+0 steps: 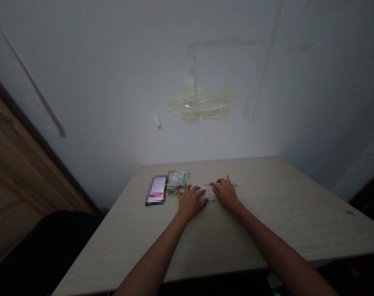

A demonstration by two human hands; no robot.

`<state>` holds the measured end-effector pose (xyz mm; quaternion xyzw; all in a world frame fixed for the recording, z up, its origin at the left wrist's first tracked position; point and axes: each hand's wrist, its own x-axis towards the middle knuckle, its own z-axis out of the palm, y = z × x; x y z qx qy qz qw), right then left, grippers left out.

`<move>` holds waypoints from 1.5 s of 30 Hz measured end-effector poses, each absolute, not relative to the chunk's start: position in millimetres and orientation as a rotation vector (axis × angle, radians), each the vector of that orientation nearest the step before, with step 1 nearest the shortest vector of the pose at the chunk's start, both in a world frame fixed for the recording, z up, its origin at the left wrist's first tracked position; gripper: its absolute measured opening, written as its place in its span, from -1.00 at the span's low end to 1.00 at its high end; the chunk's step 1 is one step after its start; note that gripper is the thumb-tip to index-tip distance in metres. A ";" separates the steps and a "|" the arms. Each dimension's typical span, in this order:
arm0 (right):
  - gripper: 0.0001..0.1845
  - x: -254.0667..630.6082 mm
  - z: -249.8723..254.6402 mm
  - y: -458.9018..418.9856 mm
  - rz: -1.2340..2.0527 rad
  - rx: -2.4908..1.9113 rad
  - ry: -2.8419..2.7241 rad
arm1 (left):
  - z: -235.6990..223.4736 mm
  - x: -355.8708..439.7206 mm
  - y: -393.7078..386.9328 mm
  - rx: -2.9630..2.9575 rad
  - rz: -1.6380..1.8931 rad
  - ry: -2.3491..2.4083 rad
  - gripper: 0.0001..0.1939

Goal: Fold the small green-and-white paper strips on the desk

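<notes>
A small white printed packet (207, 192) with coloured lettering lies on the table between my two hands. My left hand (190, 201) rests at its left edge, fingers spread, with the thumb and a nearby finger touching it. From the right, my right hand (225, 193) lays its stretched fingertips on the packet's other edge. A crumpled green-and-white wrapper piece (232, 181) sticks out behind the right hand, partly hidden by it. Just beyond my left fingers is a green-and-white packet (178, 179), its near side close to the fingertips.
A phone (156, 190) with a lit, blurred screen lies left of the green packet. The pale wooden table (267, 222) meets a grey wall (112, 82) bearing peeling clear tape (199, 107). Dark cloth (47, 242) and a wooden door (17, 172) stand at the left.
</notes>
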<state>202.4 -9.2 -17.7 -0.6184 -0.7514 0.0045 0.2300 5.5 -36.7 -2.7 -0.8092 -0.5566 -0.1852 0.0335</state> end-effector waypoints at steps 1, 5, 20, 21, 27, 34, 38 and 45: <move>-0.62 202.5 -18.4 -9.1 0.015 -1.700 -2.065 | -2.2 5.8 -36.8 -2.488 -0.558 -1.721 -0.61; -0.61 203.1 -22.2 -7.7 0.014 -1.711 -2.064 | -0.5 6.4 -37.8 -2.494 -0.547 -1.748 -0.62; -0.63 211.0 -17.6 -13.9 0.122 -1.559 -2.084 | -1.1 -1.3 -42.4 -2.538 -0.626 -1.665 -0.63; -0.65 212.4 -17.3 -15.6 0.139 -1.522 -2.095 | -0.8 -2.6 -43.0 -2.545 -0.627 -1.657 -0.62; -0.61 217.6 -15.0 -25.1 0.218 -1.350 -2.218 | 2.1 -9.2 -44.2 -2.597 -0.597 -1.620 -0.52; -0.50 222.8 -12.1 -24.8 0.265 -1.295 -2.288 | 1.7 -12.6 -41.6 -2.645 -0.561 -1.646 -0.51; -0.63 223.6 -14.1 -24.0 0.261 -1.194 -2.276 | 0.7 -13.4 -40.5 -2.634 -0.595 -1.656 -0.57; -0.78 221.6 -13.9 -23.5 0.308 -1.150 -2.233 | 1.1 -15.5 -39.1 -2.634 -0.656 -1.619 -0.62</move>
